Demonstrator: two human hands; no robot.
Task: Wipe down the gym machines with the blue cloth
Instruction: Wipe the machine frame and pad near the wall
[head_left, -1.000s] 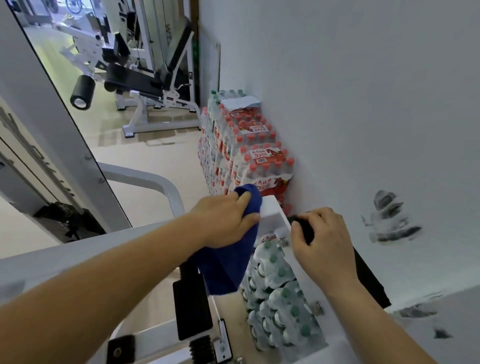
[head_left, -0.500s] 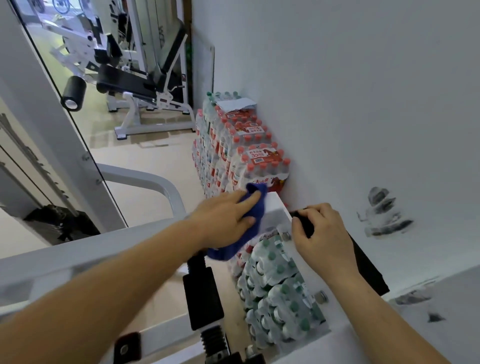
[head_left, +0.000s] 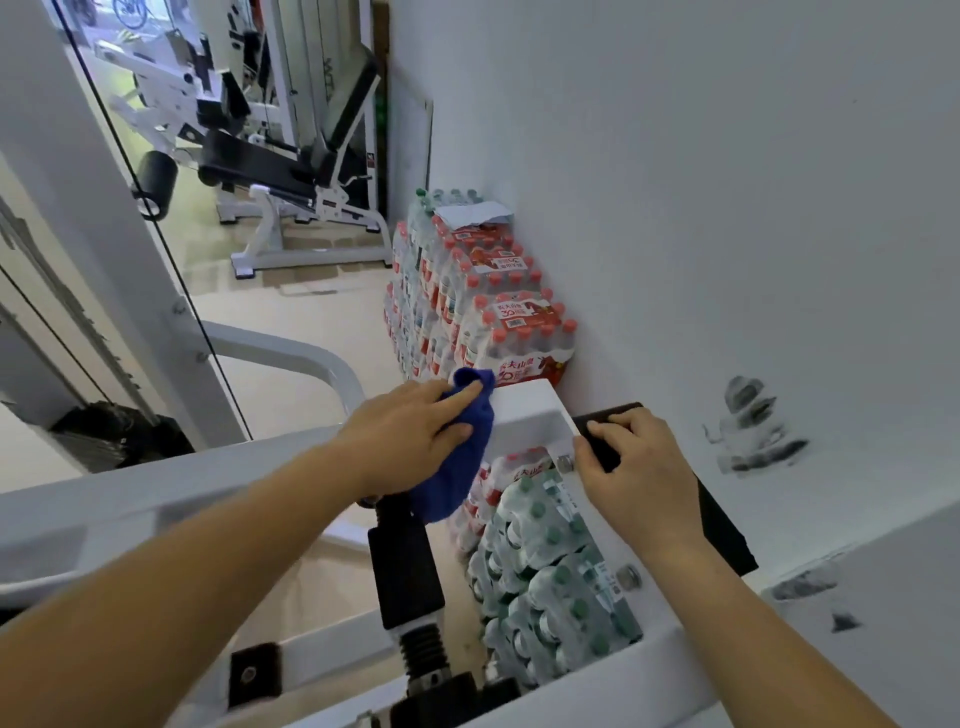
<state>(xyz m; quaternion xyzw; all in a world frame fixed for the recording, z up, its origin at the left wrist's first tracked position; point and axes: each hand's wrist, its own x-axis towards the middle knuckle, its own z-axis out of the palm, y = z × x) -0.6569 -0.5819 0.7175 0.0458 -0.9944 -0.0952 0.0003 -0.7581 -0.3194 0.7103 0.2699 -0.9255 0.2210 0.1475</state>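
Note:
My left hand (head_left: 410, 434) presses the blue cloth (head_left: 460, 467) against the left side of a white machine arm (head_left: 530, 415); the cloth bunches under my fingers and hangs down below the hand. My right hand (head_left: 631, 467) grips the black handle pad (head_left: 722, 525) on the right end of that arm, close to the white wall. A black grip and spring (head_left: 410, 571) stick out below the cloth. The white frame beam (head_left: 156, 499) of the same machine runs under my left forearm.
Shrink-wrapped packs of water bottles (head_left: 483, 306) are stacked along the wall, more of them (head_left: 545, 577) right under the arm. The wall (head_left: 758, 436) carries dark scuff marks. A bench machine (head_left: 291, 171) stands at the back; a weight stack (head_left: 104, 426) sits left.
The cloth and my left hand slid a little along the white arm's left side, and the cloth now hangs lower beneath the hand. My right hand stays on the black pad.

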